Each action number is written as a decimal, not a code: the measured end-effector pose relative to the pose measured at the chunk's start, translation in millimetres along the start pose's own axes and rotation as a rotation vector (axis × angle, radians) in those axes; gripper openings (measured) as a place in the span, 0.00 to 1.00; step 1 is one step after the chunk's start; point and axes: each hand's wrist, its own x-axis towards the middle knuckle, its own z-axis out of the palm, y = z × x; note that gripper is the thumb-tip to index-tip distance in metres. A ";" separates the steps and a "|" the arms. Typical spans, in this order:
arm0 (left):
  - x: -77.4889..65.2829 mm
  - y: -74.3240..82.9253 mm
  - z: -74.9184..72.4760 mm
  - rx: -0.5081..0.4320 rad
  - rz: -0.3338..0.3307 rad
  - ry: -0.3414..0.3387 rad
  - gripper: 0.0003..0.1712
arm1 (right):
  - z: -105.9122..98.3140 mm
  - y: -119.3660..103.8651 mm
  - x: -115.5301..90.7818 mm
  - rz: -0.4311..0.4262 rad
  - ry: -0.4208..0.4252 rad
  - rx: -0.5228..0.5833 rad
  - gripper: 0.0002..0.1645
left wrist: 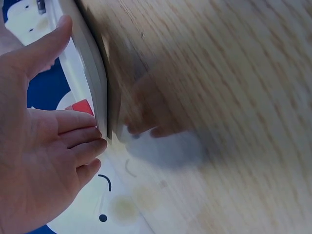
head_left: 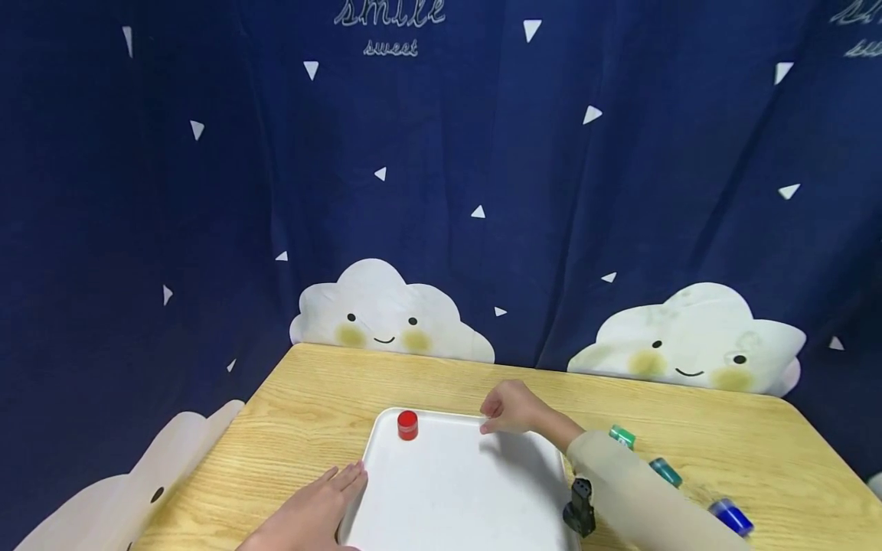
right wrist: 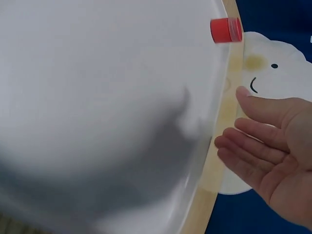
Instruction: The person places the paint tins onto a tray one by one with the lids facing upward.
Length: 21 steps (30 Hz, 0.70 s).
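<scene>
While left hand (head_left: 313,506) touches tray (head_left: 455,490), right hand (head_left: 511,408) hovers.

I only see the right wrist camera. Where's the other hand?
Observer: The left hand is by the left edge of the tray.
Child: I see one red jar. Are there any more jars?
Observer: Yes, a green jar, a teal jar and a blue jar are on the table, right of the tray.
Child: Which of those is closest to the table's far edge?
Observer: The green jar.
</scene>
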 end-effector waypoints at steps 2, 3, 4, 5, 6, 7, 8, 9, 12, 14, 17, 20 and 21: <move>1.2 0.1 -0.7 0.002 0.001 0.000 0.56 | -5.8 4.0 -6.0 -0.008 0.012 -0.038 0.17; 1.6 0.1 -1.0 0.002 0.000 0.000 0.55 | -8.6 5.8 -9.0 -0.008 0.018 -0.054 0.17; 1.8 0.0 -1.0 0.004 0.002 0.008 0.56 | -11.3 7.5 -12.1 -0.001 0.022 -0.068 0.16; 1.9 -0.1 -0.8 0.006 0.004 0.018 0.57 | -13.8 8.7 -15.4 0.017 0.023 -0.077 0.16; 1.8 -0.2 -0.3 0.007 0.006 0.031 0.58 | -16.1 10.0 -18.9 0.034 0.026 -0.083 0.16; 1.4 -0.2 0.6 0.006 0.004 0.041 0.58 | -18.1 11.3 -22.5 0.051 0.028 -0.085 0.16; 1.1 -0.4 1.2 0.005 0.002 0.046 0.59 | -19.5 12.3 -25.7 0.087 0.027 -0.084 0.15; 0.3 -0.3 1.4 0.005 -0.001 0.052 0.60 | -21.0 13.6 -28.7 0.111 0.031 -0.087 0.15; -1.5 -0.7 1.5 0.000 -0.016 0.048 0.62 | -25.2 16.6 -36.6 0.189 0.034 -0.098 0.14; -2.0 -1.1 0.9 -0.006 -0.027 0.030 0.62 | -28.3 18.4 -40.9 0.246 0.035 -0.112 0.14; -2.1 -0.9 0.6 -0.007 -0.025 0.028 0.62 | -35.1 22.2 -48.3 0.296 0.036 -0.140 0.12; -1.7 -0.4 1.8 0.018 -0.004 0.047 0.62 | -41.3 27.5 -56.2 0.323 0.034 -0.176 0.11; -1.8 -0.1 2.3 0.029 0.004 0.053 0.62 | -42.7 29.8 -58.5 0.330 0.026 -0.194 0.11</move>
